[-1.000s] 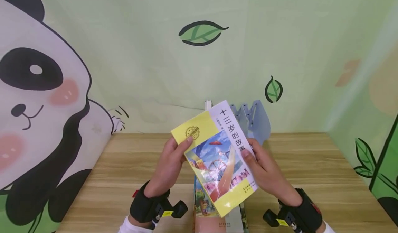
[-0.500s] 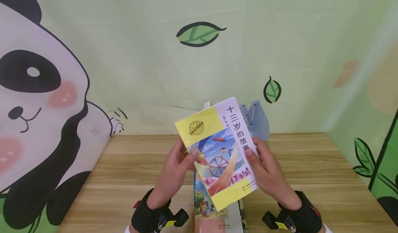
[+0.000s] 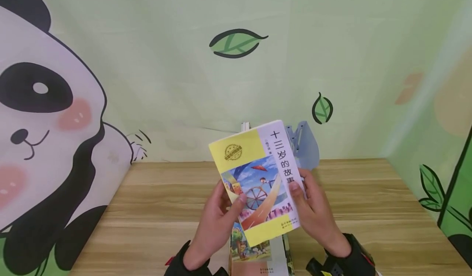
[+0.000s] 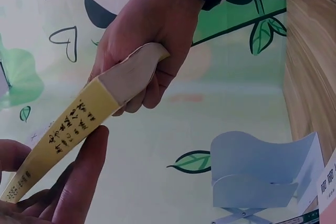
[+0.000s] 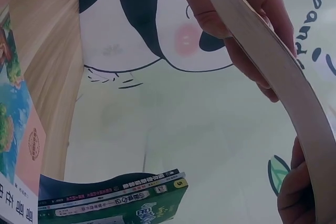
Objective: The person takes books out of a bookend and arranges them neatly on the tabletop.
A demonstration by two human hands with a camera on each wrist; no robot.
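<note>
Both hands hold up a yellow-and-white paperback book (image 3: 258, 182), tilted, its illustrated front cover facing the head camera. My left hand (image 3: 219, 222) grips the left, spine side, thumb on the picture and fingers behind. On the opposite side my right hand (image 3: 318, 214) grips the edge, thumb over the white title strip. In the left wrist view the yellow spine (image 4: 63, 135) shows dark lettering, and the pages bow near the far hand. The right wrist view shows the curved page edge (image 5: 278, 82). Below the book lies a stack of books (image 3: 254, 263), partly covered by it.
A light blue bookend rack (image 3: 306, 149) stands at the back, partly behind the held book. Several thin books (image 5: 121, 198) stand in it in the right wrist view. The wooden table (image 3: 158, 198) meets a green wall sheet (image 3: 166, 83) printed with a panda.
The held book has turned slightly more upright, with its lower end shifting left. My left hand has slid down along the spine side, while my right hand keeps its grip.
</note>
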